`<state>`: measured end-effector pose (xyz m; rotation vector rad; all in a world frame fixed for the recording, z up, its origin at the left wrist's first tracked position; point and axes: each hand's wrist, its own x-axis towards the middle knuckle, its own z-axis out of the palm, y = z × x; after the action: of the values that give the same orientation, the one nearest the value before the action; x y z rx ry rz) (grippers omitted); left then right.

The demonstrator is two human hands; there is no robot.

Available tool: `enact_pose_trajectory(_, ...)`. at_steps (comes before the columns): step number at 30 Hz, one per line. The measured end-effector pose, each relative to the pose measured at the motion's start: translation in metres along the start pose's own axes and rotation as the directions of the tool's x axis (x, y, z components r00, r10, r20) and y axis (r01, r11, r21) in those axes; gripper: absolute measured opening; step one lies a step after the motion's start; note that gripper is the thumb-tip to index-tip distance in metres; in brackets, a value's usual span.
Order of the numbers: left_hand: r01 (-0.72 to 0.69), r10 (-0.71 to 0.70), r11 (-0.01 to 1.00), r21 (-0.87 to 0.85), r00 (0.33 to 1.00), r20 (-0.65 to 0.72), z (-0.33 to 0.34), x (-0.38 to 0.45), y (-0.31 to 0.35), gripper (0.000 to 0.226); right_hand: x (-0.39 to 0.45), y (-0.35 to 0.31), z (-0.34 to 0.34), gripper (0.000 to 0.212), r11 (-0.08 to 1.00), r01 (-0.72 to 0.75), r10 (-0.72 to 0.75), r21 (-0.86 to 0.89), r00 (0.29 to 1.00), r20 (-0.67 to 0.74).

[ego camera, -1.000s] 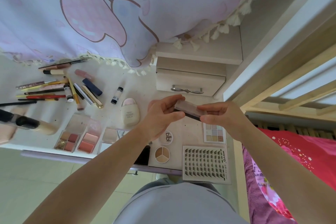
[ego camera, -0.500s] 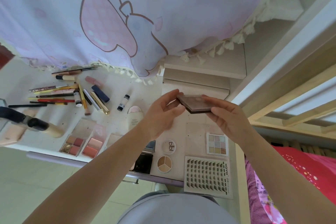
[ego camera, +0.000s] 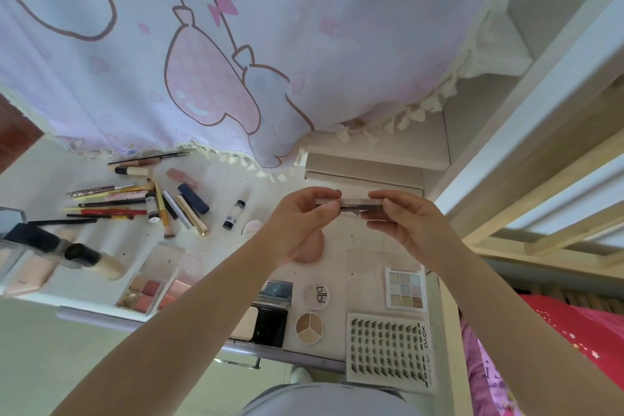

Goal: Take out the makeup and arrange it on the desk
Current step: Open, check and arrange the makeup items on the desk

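Note:
Both hands hold a flat brown compact palette edge-on above the white desk. My left hand pinches its left end and my right hand pinches its right end. Below the hands lie a nine-pan eyeshadow palette, a sheet of false lashes, a round three-colour concealer and a round lid. Pencils, brushes and tubes are spread at the left, with blush palettes near the front edge.
A pink printed curtain hangs over the back of the desk. A small white drawer unit stands behind the hands. A foundation bottle lies at the left. A bed with a red cover is on the right.
The compact has turned from showing its flat face to edge-on between my hands. The camera has tilted up, so more curtain shows.

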<state>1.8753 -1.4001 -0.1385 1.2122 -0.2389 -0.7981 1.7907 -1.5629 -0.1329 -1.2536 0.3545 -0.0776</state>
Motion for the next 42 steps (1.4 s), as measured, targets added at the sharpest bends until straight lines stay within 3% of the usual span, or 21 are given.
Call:
enact_pose_trajectory(3, -0.047, 0.054, 0.995, 0.083, 0.994, -0.094, -0.003, -0.002, 0.004, 0.026, 0.001, -0.006, 0.003, 0.011, 0.959, -0.032, 0.051, -0.282, 0.997, 0.061)
enact_pose_trajectory(5, -0.064, 0.077, 0.987, 0.145, 0.993, -0.086, -0.004, -0.004, 0.007, 0.029, -0.001, -0.012, 0.008, 0.017, 0.897, -0.036, 0.098, -0.44, 0.988, 0.119)
enact_pose_trajectory(7, -0.071, 0.084, 0.977, 0.201, 0.995, -0.059, -0.006, -0.008, 0.007, 0.031, -0.003, -0.017, 0.014, 0.028, 0.858, -0.036, 0.094, -0.512, 0.992, 0.087)
enact_pose_trajectory(10, -0.071, 0.084, 0.977, 0.2, 0.995, -0.054, -0.005, -0.013, 0.005, 0.034, -0.005, -0.019, 0.019, 0.037, 0.849, -0.018, 0.052, -0.528, 0.997, 0.049)
enact_pose_trajectory(17, -0.068, 0.07, 0.985, 0.158, 0.998, -0.002, -0.014, -0.027, -0.004, 0.048, -0.004, -0.001, 0.022, 0.013, 0.896, -0.045, 0.043, -0.441, 0.999, -0.015)
enact_pose_trajectory(21, -0.015, 0.009, 0.987, 0.161, 0.999, 0.038, -0.017, -0.026, -0.014, 0.058, -0.003, 0.006, 0.015, 0.008, 0.91, -0.135, 0.137, -0.391, 0.99, -0.024)
enact_pose_trajectory(23, 0.045, -0.057, 0.974, 0.22, 0.997, 0.046, -0.018, -0.02, -0.024, 0.068, 0.001, 0.01, 0.008, 0.021, 0.914, -0.255, 0.236, -0.315, 0.967, -0.099)
enact_pose_trajectory(25, 0.049, -0.077, 0.906, 0.421, 0.996, 0.048, -0.013, -0.014, -0.034, 0.062, 0.004, 0.014, -0.001, 0.031, 0.889, -0.378, 0.339, -0.257, 0.923, -0.183)
enact_pose_trajectory(27, 0.048, -0.118, 0.749, 0.661, 0.991, 0.062, -0.003, -0.009, -0.047, 0.061, 0.004, 0.023, -0.011, 0.043, 0.828, -0.478, 0.406, -0.293, 0.871, -0.277)
enact_pose_trajectory(29, 0.074, -0.156, 0.632, 0.772, 0.987, 0.033, 0.007, -0.007, -0.065, 0.054, 0.005, 0.035, -0.021, 0.049, 0.753, -0.552, 0.43, -0.358, 0.825, -0.367)
enact_pose_trajectory(32, 0.108, -0.185, 0.491, 0.865, 0.983, -0.018, 0.019, -0.002, -0.094, 0.041, 0.011, 0.053, -0.031, 0.048, 0.686, -0.593, 0.412, -0.421, 0.795, -0.446)
enact_pose_trajectory(37, 0.197, -0.241, 0.205, 0.959, 0.959, -0.146, 0.028, 0.001, -0.123, 0.043, 0.029, 0.072, -0.035, 0.043, 0.626, -0.589, 0.377, -0.511, 0.802, -0.463)
enact_pose_trajectory(42, 0.218, -0.224, 0.112, 0.97, 0.956, -0.189, 0.028, 0.007, -0.135, 0.047, 0.041, 0.088, -0.04, 0.044, 0.611, -0.598, 0.368, -0.519, 0.795, -0.483)
